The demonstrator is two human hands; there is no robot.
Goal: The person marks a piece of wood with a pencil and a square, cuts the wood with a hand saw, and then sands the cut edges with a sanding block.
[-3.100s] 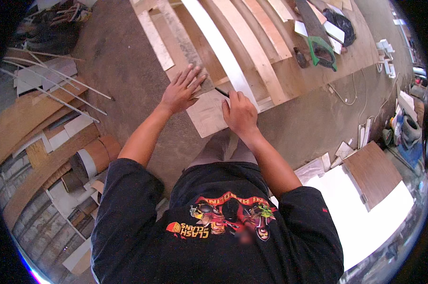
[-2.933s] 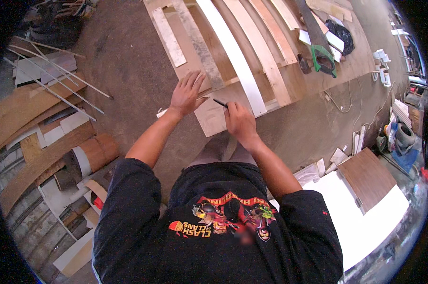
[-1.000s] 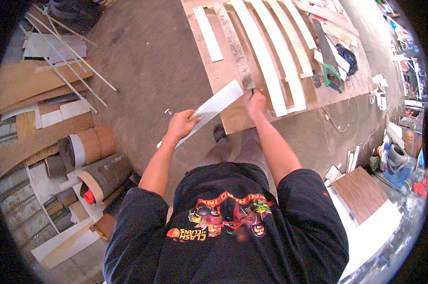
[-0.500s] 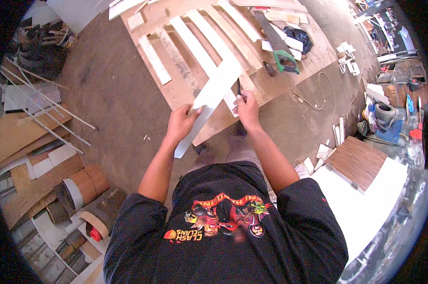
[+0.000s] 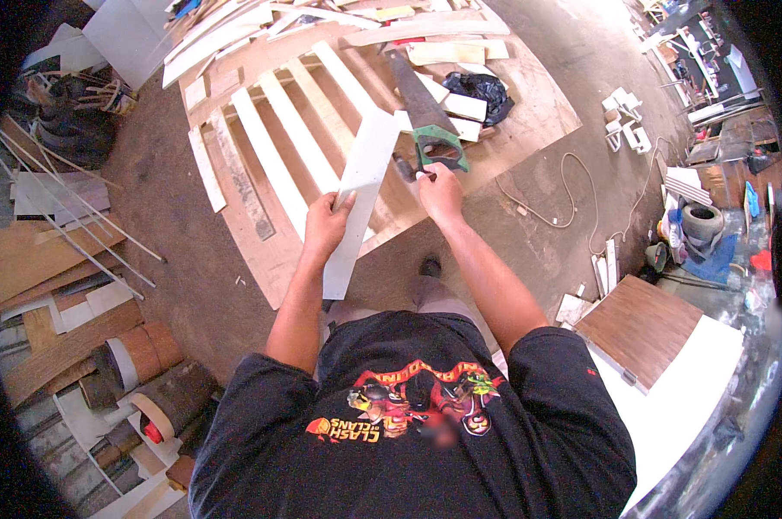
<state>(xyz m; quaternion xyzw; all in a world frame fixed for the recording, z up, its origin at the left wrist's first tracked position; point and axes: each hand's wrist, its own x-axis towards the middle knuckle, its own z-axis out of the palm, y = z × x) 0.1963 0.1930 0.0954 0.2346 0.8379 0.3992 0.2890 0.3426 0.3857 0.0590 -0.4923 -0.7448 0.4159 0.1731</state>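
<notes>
In the head view, the left hand (image 5: 326,225) grips a white board (image 5: 362,190) by its left edge, thumb laid over the upper face; the other fingers are out of sight beneath it. The board is held aslant in front of the body, over the near edge of a plywood sheet (image 5: 542,117). It covers the near ends of some pale wooden slats (image 5: 300,125) on that sheet, so where these finish cannot be made out. Its lower end hides part of one foot, while a dark shoe (image 5: 430,266) shows to the right of it.

The right hand (image 5: 443,192) is closed around a slim black tool (image 5: 421,157). Only a short length stands out above the fingers, dark against the green-handled handsaw (image 5: 427,112) behind, and its exact kind is hard to tell. Whether this hand touches the saw handle is unclear too. A small dark object (image 5: 404,168) just left of the fingers is too indistinct to name.

A crumpled black plastic bag (image 5: 486,97) partly covers white offcuts (image 5: 465,105) beside the saw blade. At lower right, a brown wood-grain panel (image 5: 640,333) overlaps a white sheet (image 5: 685,411), itself partly hidden behind the black sleeve (image 5: 572,389).
</notes>
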